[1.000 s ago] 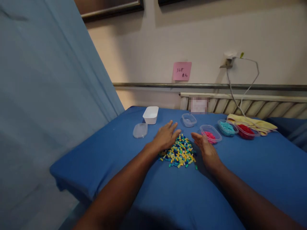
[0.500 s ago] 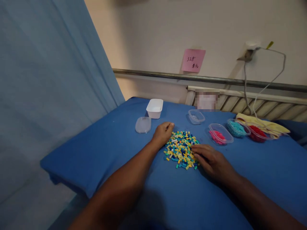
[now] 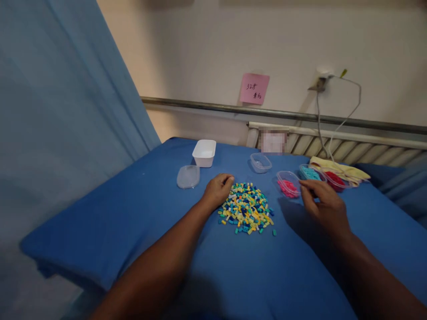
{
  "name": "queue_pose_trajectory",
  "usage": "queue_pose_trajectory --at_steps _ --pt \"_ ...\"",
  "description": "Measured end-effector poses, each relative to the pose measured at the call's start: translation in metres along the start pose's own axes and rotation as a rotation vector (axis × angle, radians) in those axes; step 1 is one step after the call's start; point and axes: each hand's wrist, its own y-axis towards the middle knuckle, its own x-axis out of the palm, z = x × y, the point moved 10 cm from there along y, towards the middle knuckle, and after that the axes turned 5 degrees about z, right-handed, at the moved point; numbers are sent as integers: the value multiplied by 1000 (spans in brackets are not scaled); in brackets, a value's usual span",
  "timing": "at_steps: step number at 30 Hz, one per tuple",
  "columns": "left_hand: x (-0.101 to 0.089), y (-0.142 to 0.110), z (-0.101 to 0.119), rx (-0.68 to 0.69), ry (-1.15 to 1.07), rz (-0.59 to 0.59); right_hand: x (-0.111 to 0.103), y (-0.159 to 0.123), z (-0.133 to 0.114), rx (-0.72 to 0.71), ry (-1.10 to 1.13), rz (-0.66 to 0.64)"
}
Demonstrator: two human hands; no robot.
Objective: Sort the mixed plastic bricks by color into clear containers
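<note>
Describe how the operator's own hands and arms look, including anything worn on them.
Both the left hand and the right hand are bare, with no gloves. The left forearm and right forearm are uncovered: no sleeve, watch or bracelet shows. Rings are too small to tell.

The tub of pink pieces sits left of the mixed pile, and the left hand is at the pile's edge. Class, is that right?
Not quite: the tub sits right of the mixed pile, as the head view shows. The left hand is at the pile's edge.
</note>
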Motion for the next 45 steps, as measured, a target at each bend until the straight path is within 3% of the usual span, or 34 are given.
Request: queue_pose_trajectory --at_steps 3,9,13,23,27,30,35,40,43,45 --pt "4 0 3 4 -14 -40 -4 0 26 55 -51 -6" --pt "18 -6 15 -34 -102 -173 41 -24 41 44 -21 -268" --pt "20 -8 23 -6 -154 -182 55 -26 56 103 -94 -256" --pt "22 -4 8 -17 -182 -124 82 -1 98 169 -193 -234" --pt "23 -6 10 -5 -189 -117 84 3 92 173 -193 -233" --pt "25 -8 12 -3 -196 -125 95 8 73 140 -155 -258" --pt "23 -11 16 5 -206 -114 145 21 38 84 -82 -380" --pt "24 -12 11 -20 -211 -117 194 33 30 98 -106 -477" --pt "26 -13 8 -31 -236 -117 203 34 30 102 -137 -513" --pt "26 -13 7 -31 -249 -110 198 32 26 86 -145 -519"
